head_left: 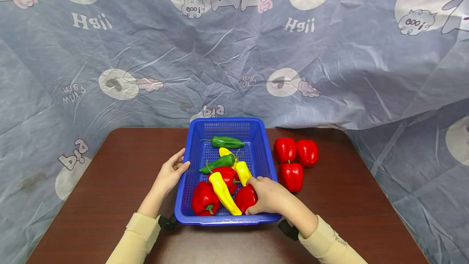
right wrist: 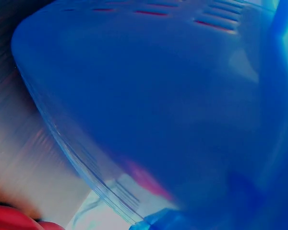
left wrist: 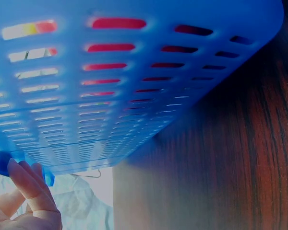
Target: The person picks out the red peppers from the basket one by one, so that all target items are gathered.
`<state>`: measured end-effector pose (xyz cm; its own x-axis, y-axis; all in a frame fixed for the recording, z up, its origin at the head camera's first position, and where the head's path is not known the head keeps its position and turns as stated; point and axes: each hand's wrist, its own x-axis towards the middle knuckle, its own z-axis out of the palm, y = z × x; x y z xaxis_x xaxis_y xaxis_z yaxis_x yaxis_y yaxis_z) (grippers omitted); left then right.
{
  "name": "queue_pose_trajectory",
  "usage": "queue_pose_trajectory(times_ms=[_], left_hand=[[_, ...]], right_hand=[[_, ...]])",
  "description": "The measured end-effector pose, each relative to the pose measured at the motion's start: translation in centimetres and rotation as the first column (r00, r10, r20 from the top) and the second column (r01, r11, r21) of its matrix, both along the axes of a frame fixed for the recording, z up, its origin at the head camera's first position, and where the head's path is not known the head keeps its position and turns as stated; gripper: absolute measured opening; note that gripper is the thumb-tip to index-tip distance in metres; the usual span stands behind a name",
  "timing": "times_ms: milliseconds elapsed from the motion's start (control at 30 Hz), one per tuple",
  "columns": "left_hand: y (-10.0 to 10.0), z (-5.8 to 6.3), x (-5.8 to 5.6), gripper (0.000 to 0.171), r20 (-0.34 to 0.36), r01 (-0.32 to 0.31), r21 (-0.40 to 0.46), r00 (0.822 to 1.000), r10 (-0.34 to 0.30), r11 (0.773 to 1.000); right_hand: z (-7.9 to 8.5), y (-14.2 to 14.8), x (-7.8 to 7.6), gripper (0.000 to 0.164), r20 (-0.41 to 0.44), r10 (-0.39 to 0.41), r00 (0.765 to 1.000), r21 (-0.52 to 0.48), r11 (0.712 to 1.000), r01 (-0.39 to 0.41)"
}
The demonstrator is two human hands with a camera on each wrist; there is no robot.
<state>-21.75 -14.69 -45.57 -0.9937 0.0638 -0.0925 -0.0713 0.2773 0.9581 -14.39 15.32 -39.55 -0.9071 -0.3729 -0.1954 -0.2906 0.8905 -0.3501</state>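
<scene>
A blue plastic basket (head_left: 271, 162) with slotted walls stands on the table, peppers inside it. My left hand (head_left: 171, 174) holds its left rim, thumb at the top edge; the left wrist view has those fingers (left wrist: 31, 187) at the rim beside the slotted wall. Reaching over the right front corner, my right hand (head_left: 271, 194) grips a red bell pepper (head_left: 244, 199) inside. Next to that pepper lie a long yellow pepper (head_left: 224, 192) and another red bell pepper (head_left: 205, 199). The right wrist view is mostly filled by the basket's wall (right wrist: 134, 105), and the right hand is out of it.
Farther back in the basket are a green pepper (head_left: 227, 141), a second green pepper (head_left: 220, 163) and more yellow ones. Three red bell peppers (head_left: 291, 176) sit on the brown table (head_left: 340, 199) right of the basket. A patterned grey-blue sheet (head_left: 227, 52) hangs behind.
</scene>
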Motion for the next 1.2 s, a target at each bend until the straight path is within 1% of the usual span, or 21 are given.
queue_pose_trajectory(times_ms=[133,267,367,467,633,700,767,867,1067,1133,1200], left_hand=[[0.0,0.0,0.1,0.060,-0.003,0.003,-0.006,1.000,-0.003,1.000],[0.0,0.0,0.1,0.060,0.000,0.004,-0.006,1.000,-0.004,1.000],[0.0,0.0,0.1,0.061,0.002,0.004,-0.002,1.000,-0.004,1.000],[0.1,0.0,0.0,0.061,0.003,-0.002,0.003,1.000,0.002,1.000],[0.1,0.0,0.1,0.061,0.003,-0.003,0.016,1.000,0.002,1.000],[0.1,0.0,0.1,0.061,0.004,-0.001,0.014,1.000,0.001,1.000],[0.1,0.0,0.1,0.060,0.005,-0.003,0.016,1.000,0.002,1.000],[0.1,0.1,0.1,0.060,0.003,-0.003,0.008,1.000,0.003,1.000],[0.0,0.1,0.2,0.060,0.004,0.000,0.014,1.000,0.000,1.000],[0.0,0.1,0.2,0.060,0.005,0.004,0.008,1.000,-0.004,1.000],[0.0,0.2,0.3,0.061,0.008,0.007,0.003,1.000,-0.007,1.000]], right_hand=[[0.4,0.2,-0.1,0.067,-0.049,-0.014,0.999,-0.047,0.999,0.012],[1.1,0.7,-0.1,0.065,-0.090,-0.058,0.994,-0.120,0.992,0.047],[1.8,1.3,0.0,0.061,-0.124,-0.087,0.988,-0.186,0.981,0.063],[2.3,2.0,0.1,0.060,-0.156,-0.103,0.982,-0.244,0.968,0.062],[3.0,3.2,0.4,0.062,-0.193,-0.129,0.973,-0.311,0.948,0.064],[3.3,3.6,0.5,0.064,-0.194,-0.152,0.969,-0.338,0.938,0.080],[3.6,4.1,0.7,0.067,-0.174,-0.176,0.969,-0.376,0.921,0.100],[3.9,4.9,0.8,0.070,-0.138,-0.221,0.965,-0.449,0.883,0.138],[4.1,7.1,1.0,0.071,-0.157,-0.299,0.941,-0.544,0.822,0.170],[4.1,7.9,1.1,0.072,-0.126,-0.320,0.939,-0.586,0.788,0.190],[4.1,8.7,1.3,0.071,-0.107,-0.348,0.931,-0.617,0.758,0.213]])
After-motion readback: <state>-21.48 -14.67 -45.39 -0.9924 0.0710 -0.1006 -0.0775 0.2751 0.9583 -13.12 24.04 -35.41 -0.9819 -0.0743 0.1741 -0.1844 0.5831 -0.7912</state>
